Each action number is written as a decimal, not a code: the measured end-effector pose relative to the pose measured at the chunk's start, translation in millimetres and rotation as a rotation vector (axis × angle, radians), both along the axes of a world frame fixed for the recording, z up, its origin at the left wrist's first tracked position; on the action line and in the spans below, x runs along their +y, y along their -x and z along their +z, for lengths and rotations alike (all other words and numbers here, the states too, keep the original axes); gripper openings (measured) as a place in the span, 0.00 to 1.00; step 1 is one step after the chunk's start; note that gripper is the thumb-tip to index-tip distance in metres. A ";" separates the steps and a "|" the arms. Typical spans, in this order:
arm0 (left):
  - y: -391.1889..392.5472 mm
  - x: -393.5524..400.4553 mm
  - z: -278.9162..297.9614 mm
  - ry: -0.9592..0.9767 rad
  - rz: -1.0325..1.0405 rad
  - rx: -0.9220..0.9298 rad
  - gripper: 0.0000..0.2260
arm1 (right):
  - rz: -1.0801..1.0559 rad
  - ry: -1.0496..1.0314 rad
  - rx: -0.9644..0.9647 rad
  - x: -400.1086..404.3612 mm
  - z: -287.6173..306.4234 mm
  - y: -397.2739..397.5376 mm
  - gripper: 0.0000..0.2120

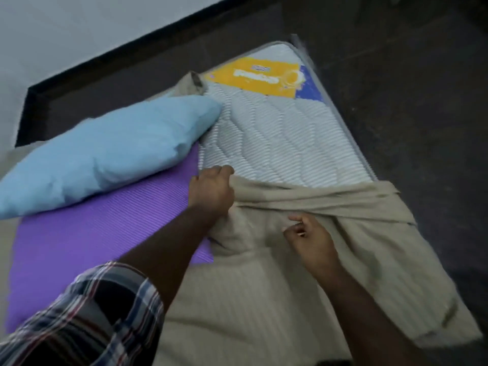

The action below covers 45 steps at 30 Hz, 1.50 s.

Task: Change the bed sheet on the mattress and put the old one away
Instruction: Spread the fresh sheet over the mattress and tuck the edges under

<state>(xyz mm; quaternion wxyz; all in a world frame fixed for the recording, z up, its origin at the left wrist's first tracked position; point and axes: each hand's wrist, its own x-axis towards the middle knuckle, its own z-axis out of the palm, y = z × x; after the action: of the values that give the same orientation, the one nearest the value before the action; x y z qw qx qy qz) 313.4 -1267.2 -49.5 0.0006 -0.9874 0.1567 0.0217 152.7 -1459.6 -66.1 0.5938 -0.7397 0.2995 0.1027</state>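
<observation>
we see a quilted white mattress [277, 133] lying on a dark floor [409, 88], its far half bare, with a yellow and blue label [260, 76] near the far end. a beige bed sheet [330, 249] covers the near half and is bunched into a thick fold across the middle. our left hand [211, 190] grips the left end of that bunched fold, fingers curled into the cloth. our right hand [310, 240] sits on the sheet just near the fold, fingers curled and seemingly pinching the fabric, though blur makes this hard to confirm. a plaid sleeve [87, 313] covers the left upper arm. to the left, a purple mat [111, 233] lies beside the mattress, with a light blue pillow [111, 151] resting across its far end and touching the mattress. another bit of beige cloth [191, 84] shows beyond the pillow.
</observation>
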 end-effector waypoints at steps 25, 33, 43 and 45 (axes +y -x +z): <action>-34.0 329.5 115.9 2.072 1.153 0.197 0.18 | 0.120 -0.820 0.079 296.9 114.9 -211.0 0.18; 34.3 587.3 150.6 1.654 1.138 0.015 0.10 | 0.295 -0.984 -0.095 555.0 119.0 -182.3 0.26; 100.7 623.2 29.2 1.387 1.585 0.387 0.36 | 0.200 0.042 -0.199 506.1 52.2 -168.0 0.22; 121.8 576.5 5.0 1.408 1.517 0.806 0.39 | 0.079 0.423 -0.228 434.3 45.9 -163.6 0.22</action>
<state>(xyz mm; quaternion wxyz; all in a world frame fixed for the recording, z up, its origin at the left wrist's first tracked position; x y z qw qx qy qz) 191.6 -690.7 -44.4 -0.6248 -0.5279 -0.5219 0.2420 316.3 -1025.3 -20.2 0.4510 -0.8656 0.2162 -0.0233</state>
